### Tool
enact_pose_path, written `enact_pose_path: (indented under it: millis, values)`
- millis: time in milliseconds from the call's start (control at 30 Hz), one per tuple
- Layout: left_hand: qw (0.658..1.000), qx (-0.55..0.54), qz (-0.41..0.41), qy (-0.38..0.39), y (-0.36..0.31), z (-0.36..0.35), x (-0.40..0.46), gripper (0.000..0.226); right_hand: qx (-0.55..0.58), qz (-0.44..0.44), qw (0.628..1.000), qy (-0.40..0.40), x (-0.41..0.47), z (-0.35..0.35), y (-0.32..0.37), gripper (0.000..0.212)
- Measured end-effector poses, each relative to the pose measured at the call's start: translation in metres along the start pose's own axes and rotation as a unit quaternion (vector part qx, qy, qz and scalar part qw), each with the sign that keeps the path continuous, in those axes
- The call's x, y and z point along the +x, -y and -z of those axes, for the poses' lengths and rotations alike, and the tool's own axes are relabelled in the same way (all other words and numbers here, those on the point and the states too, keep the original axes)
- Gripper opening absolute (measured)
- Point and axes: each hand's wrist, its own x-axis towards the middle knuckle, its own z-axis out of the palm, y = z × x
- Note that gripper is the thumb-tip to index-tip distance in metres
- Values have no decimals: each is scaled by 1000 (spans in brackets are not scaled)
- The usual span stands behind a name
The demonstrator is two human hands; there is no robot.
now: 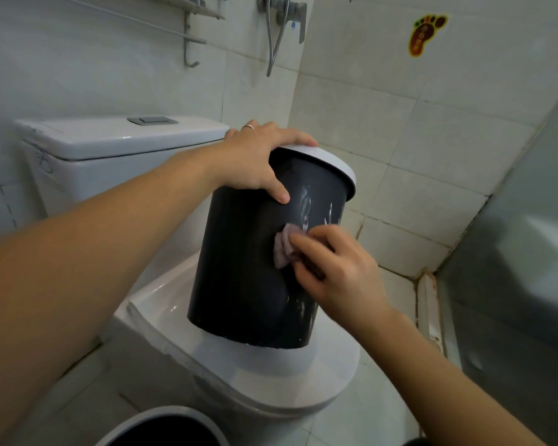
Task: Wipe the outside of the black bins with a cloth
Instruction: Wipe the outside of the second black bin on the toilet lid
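A black bin (239, 268) with a white rim ring stands tilted on the closed toilet lid (271, 381). My left hand (258, 159) grips the bin's top rim, thumb down on its side. My right hand (335, 268) presses a small pinkish cloth (284, 249) against the bin's wall, about halfway up. White smears streak the wall above the cloth and near the bottom edge. A second black bin (161, 429) with a white rim shows partly at the lower edge of the view.
The toilet cistern (110, 149) stands behind on the left. A shower hose and tap (281, 20) hang on the tiled wall. A grey panel (512, 268) closes off the right side. Tiled floor lies to the right of the toilet.
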Motion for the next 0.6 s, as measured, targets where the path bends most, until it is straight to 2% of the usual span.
enact_pose_path:
  millis: [100,167,333,400,500,600]
  values:
    - [1000,5,-2,1,-1,1,-2,89,7,58,997,41,-18,1,4,21]
    - [1000,9,-5,1,-3,1,-3,88,-5,63,997,39,-14,2,1,21]
    - [1000,2,-16,6,-6,2,-5,81,-29,-46,998,-41,36,8,-16,22]
    - [1000,1,-19,12,-7,3,-5,79,-21,-82,995,-49,55,10,-22,25]
    - [1000,0,-17,16,-6,4,-5,79,-20,-87,995,-50,60,10,-21,25]
    - [1000,-2,-16,15,-3,4,-5,78,-26,-49,998,-29,40,9,-11,23]
